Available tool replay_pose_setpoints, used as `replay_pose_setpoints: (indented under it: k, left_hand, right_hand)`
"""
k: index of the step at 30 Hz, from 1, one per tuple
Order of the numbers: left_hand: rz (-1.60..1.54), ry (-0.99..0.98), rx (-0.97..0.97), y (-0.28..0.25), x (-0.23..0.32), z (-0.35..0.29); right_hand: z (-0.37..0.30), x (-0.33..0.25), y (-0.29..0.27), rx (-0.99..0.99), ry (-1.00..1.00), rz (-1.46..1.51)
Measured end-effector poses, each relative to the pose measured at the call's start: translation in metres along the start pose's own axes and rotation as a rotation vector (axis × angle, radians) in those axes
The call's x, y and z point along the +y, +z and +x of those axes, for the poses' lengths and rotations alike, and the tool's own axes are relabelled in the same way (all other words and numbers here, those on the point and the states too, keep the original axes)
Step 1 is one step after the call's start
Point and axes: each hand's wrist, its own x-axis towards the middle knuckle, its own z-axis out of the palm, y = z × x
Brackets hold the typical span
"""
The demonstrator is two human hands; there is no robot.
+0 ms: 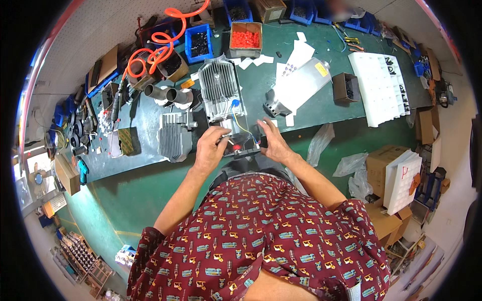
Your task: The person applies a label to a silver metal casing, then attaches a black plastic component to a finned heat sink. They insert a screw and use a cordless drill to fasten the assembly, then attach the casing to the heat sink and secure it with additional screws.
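A grey finned metal housing point(219, 83) lies lengthwise on the bench in front of me. At its near end is a dark open end section point(244, 140) with a red part inside, and a yellow wire point(242, 126) runs to it from a round blue part point(235, 103). My left hand point(211, 148) is closed in a pinch at the left side of this section; a small pale tip shows by the fingers, too small to name. My right hand point(275, 143) grips the section's right edge between thumb and fingers.
A second finned housing point(173, 136) and two metal tubes point(174, 95) stand to the left. Rightward lie a silver canister point(304, 83), a small box point(346, 88) and a white compartment tray point(380, 89). A coiled orange hose point(161, 38) hangs by bins and a box of red parts point(246, 40).
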Motion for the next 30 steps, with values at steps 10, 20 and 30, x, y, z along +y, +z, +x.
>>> replay_pose_setpoints:
  k: [10, 20, 30]
  left_hand:
    - [-0.354, -0.052, 0.021, 0.0, 0.013, 0.028]
    - [-0.581, -0.004, 0.104, -0.004, 0.034, 0.055]
    - [-0.443, -0.095, 0.061, -0.006, 0.005, 0.042]
  right_hand:
    - [-0.023, -0.036, 0.005, 0.164, -0.413, -0.091]
    - [-0.006, -0.049, -0.001, 0.273, -0.49, -0.051]
    - [0.017, -0.068, -0.013, 0.097, -0.285, 0.302]
